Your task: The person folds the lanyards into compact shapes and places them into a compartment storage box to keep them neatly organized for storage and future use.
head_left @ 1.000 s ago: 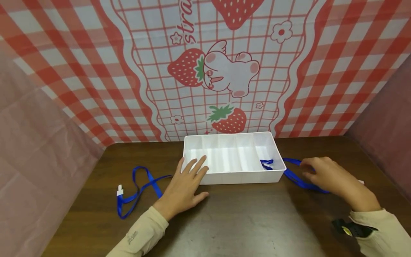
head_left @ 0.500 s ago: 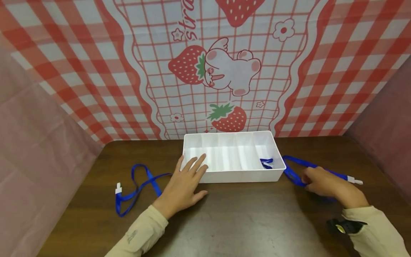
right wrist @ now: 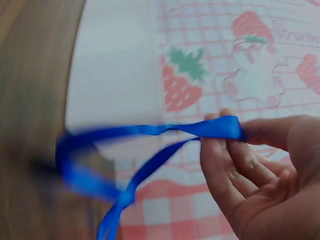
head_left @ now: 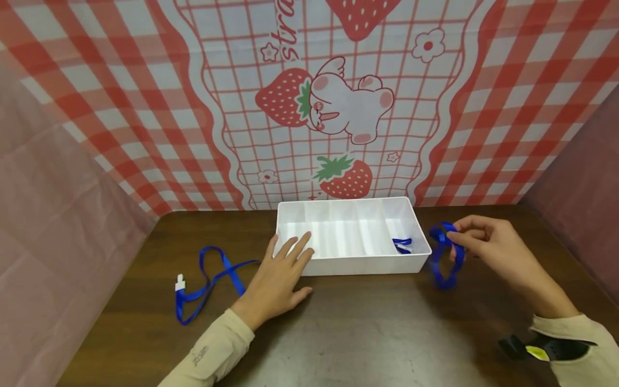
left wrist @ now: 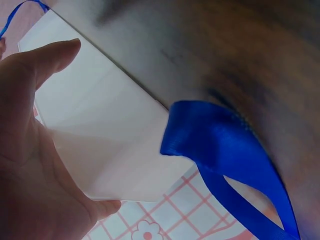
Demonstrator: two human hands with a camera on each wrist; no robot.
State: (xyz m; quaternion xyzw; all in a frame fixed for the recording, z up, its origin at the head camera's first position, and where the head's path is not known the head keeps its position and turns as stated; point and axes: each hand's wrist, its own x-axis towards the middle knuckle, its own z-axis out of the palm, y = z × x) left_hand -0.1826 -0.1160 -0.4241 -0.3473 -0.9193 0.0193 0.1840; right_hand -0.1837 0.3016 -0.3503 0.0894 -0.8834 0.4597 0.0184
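Note:
My right hand (head_left: 498, 252) pinches a blue lanyard (head_left: 447, 263) between thumb and fingers, just right of the white divided box (head_left: 358, 264). In the right wrist view the blue ribbon (right wrist: 155, 130) hangs in loops from the fingertips, partly blurred. My left hand (head_left: 273, 287) lies with spread fingers over the box's front left rim, thumb out to the side. A second blue lanyard (head_left: 208, 293) with a white clip (head_left: 180, 282) lies on the table left of that hand; its ribbon shows large in the left wrist view. Inside the box's rightmost compartment sits a small folded blue lanyard (head_left: 402, 245).
A dark wooden table (head_left: 358, 333) carries everything. Behind the box hangs a red and white checked cloth (head_left: 348, 107) with strawberries, and pink cloth (head_left: 63, 226) closes off the sides. The right wrist wears a black strap (head_left: 556, 348).
My right hand has taken hold of the blue lanyard on the right and lifted it from the table, gathered into loops. The left hand has stayed at the box.

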